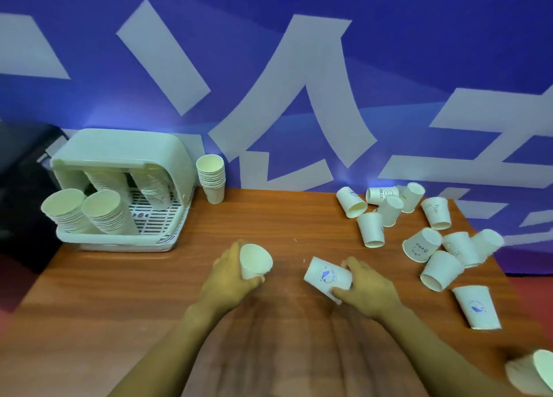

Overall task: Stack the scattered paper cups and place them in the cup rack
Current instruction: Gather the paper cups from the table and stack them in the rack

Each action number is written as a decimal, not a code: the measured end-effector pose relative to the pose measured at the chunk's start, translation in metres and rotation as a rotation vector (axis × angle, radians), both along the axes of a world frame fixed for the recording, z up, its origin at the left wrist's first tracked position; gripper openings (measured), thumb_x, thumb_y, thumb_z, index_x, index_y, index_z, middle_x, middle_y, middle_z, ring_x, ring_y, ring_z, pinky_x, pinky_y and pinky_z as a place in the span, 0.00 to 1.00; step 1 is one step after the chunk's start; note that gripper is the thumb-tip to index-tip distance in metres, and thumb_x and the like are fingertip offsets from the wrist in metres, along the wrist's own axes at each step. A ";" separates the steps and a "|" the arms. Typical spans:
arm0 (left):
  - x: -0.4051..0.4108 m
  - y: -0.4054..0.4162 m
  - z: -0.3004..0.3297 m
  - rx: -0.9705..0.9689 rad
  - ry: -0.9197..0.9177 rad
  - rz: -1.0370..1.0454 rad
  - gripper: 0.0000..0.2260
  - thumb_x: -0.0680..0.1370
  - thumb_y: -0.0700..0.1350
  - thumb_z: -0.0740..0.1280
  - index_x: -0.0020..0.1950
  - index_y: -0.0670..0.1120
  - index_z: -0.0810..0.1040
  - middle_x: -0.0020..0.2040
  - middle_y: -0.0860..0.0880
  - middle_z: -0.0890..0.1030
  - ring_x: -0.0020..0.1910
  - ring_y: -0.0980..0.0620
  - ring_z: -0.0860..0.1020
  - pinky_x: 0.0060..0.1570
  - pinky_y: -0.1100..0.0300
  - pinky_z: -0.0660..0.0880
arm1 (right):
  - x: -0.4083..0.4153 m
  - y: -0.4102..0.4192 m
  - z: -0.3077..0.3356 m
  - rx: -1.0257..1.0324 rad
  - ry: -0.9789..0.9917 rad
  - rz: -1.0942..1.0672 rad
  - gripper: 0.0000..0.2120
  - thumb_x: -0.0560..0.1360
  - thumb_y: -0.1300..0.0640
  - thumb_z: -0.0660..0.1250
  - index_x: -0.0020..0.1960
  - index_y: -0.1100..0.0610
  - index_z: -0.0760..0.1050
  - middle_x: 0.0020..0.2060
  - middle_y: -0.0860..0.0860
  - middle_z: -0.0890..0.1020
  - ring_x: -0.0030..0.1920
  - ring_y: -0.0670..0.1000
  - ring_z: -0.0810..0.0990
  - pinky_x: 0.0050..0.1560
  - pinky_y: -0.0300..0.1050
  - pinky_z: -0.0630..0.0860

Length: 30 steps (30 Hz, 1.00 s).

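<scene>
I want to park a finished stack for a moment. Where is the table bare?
Bare wood lies between the cup rack and the scattered cups, behind both hands, and along the near edge around the forearms. The right side is crowded; an upright stack stands beside the rack.

Soft, even indoor light with a cool blue cast; wide-angle view, mildly blurred.

The wooden table (pixel 287 226) is evenly lit, with only faint, diffuse shadows beside the scattered cups (pixel 419 232). Small bluish-white glare spots glow along the foot of the blue banner (pixel 389 67). The forearms and the table's near edge smear with motion blur. Fisheye distortion bends the table edges and stretches the cup rack (pixel 119 187), and a cup at the bottom right corner (pixel 535 372) is out of focus.
</scene>
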State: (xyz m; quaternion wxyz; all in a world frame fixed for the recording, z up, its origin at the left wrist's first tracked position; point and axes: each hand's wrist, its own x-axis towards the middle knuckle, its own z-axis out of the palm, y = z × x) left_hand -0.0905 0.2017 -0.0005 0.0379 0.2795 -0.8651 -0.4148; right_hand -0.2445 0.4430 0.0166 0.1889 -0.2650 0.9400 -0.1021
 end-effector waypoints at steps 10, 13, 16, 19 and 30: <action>0.027 -0.036 -0.006 -0.023 0.038 -0.019 0.31 0.67 0.49 0.75 0.66 0.50 0.67 0.56 0.52 0.70 0.57 0.49 0.70 0.52 0.60 0.68 | 0.049 -0.059 0.007 -0.139 -0.022 -0.032 0.31 0.68 0.46 0.70 0.68 0.46 0.63 0.55 0.46 0.65 0.58 0.53 0.72 0.49 0.46 0.72; 0.037 -0.039 -0.005 -0.038 0.015 -0.018 0.30 0.66 0.50 0.75 0.65 0.49 0.68 0.55 0.51 0.71 0.57 0.48 0.72 0.53 0.58 0.70 | 0.040 -0.073 0.006 -0.205 -0.037 -0.041 0.33 0.68 0.48 0.71 0.69 0.46 0.62 0.58 0.47 0.67 0.61 0.54 0.71 0.53 0.47 0.72; 0.056 -0.065 0.004 -0.070 0.003 0.027 0.32 0.67 0.51 0.75 0.68 0.50 0.66 0.59 0.52 0.70 0.60 0.50 0.71 0.57 0.60 0.69 | 0.043 -0.102 -0.007 -0.274 -0.108 -0.047 0.33 0.67 0.50 0.72 0.69 0.47 0.63 0.63 0.47 0.68 0.64 0.55 0.69 0.59 0.48 0.70; 0.075 -0.103 0.016 -0.090 0.014 0.089 0.32 0.68 0.48 0.74 0.70 0.51 0.66 0.62 0.51 0.69 0.62 0.52 0.69 0.56 0.66 0.64 | 0.062 -0.139 -0.017 -0.294 -0.158 0.030 0.32 0.67 0.49 0.73 0.68 0.48 0.65 0.61 0.46 0.69 0.63 0.53 0.69 0.60 0.46 0.69; 0.127 -0.215 0.027 -0.086 0.022 0.025 0.31 0.69 0.44 0.74 0.69 0.47 0.67 0.64 0.50 0.68 0.63 0.52 0.68 0.58 0.67 0.62 | 0.110 -0.275 0.026 -0.326 -0.057 0.113 0.34 0.69 0.52 0.70 0.72 0.45 0.63 0.59 0.45 0.66 0.63 0.49 0.67 0.64 0.41 0.65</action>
